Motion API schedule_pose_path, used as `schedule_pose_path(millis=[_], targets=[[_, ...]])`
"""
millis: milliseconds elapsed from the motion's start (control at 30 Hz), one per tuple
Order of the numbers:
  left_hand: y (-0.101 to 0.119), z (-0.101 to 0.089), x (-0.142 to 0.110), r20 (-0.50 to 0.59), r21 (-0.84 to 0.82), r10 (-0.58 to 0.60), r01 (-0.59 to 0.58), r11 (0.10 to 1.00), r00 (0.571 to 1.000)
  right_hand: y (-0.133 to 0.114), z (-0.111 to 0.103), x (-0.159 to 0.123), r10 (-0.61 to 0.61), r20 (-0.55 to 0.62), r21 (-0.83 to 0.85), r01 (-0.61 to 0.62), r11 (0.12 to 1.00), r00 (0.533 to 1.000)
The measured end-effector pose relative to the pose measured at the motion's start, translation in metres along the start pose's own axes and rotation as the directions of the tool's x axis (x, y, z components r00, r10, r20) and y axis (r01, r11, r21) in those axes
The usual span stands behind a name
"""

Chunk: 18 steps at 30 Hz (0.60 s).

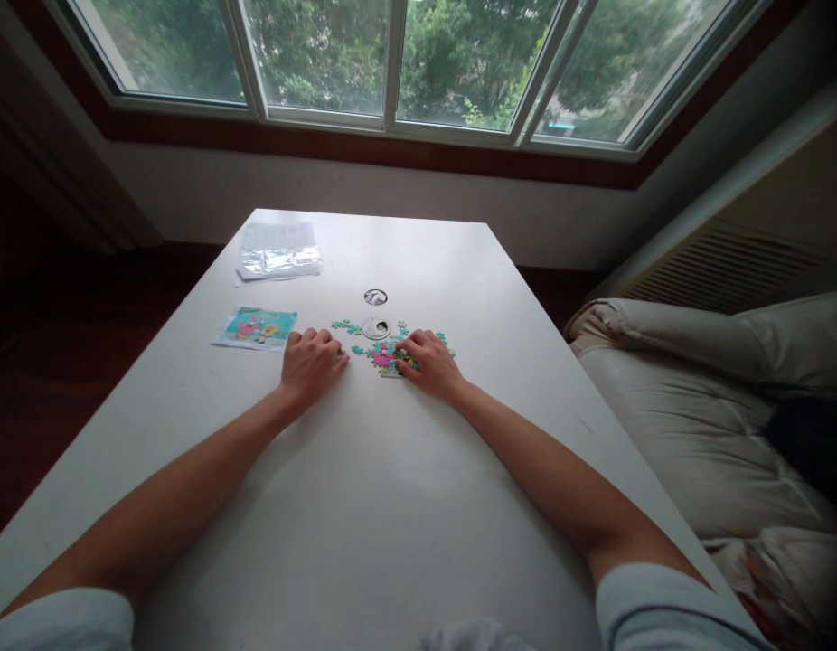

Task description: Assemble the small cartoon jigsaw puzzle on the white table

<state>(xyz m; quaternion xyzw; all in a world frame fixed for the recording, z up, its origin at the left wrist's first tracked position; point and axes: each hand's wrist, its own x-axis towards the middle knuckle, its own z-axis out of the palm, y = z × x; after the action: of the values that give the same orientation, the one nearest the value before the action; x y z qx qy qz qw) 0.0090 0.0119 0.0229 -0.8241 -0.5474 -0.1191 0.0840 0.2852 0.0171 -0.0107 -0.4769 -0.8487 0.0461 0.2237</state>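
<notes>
My left hand point(315, 363) rests on the white table point(351, 515) with its fingers curled together. Something small may be at its fingertips, but I cannot make it out. My right hand point(430, 363) bends over a partly joined jigsaw puzzle point(382, 355) in pink, green and yellow, its thumb and fingers gripping the pieces there and hiding some of them. Loose green puzzle pieces point(349, 325) lie just beyond, between the two hands. To the left of my left hand is a colourful picture sheet point(259, 327) with cartoon figures.
A round grey cap point(376, 328) sits in the tabletop behind the puzzle, with a round hole point(376, 297) farther back. Clear plastic bags point(279, 250) lie at the far left corner. A beige couch point(690, 425) stands along the right side, and a window point(391, 63) is ahead.
</notes>
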Motion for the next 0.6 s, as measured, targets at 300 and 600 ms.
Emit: schedule_pose_path(millis=[300, 600], targets=[[-0.001, 0.009, 0.005, 0.028, -0.115, -0.031, 0.034, 0.993, 0.999, 0.001, 0.001, 0.000, -0.003, -0.004, -0.010, 0.003, 1.000, 1.000], [0.009, 0.010, 0.001, -0.047, -0.205, 0.118, -0.126, 0.971, 0.992, 0.000, 0.001, 0.001, 0.002, -0.001, -0.018, -0.002, 1.000, 1.000]])
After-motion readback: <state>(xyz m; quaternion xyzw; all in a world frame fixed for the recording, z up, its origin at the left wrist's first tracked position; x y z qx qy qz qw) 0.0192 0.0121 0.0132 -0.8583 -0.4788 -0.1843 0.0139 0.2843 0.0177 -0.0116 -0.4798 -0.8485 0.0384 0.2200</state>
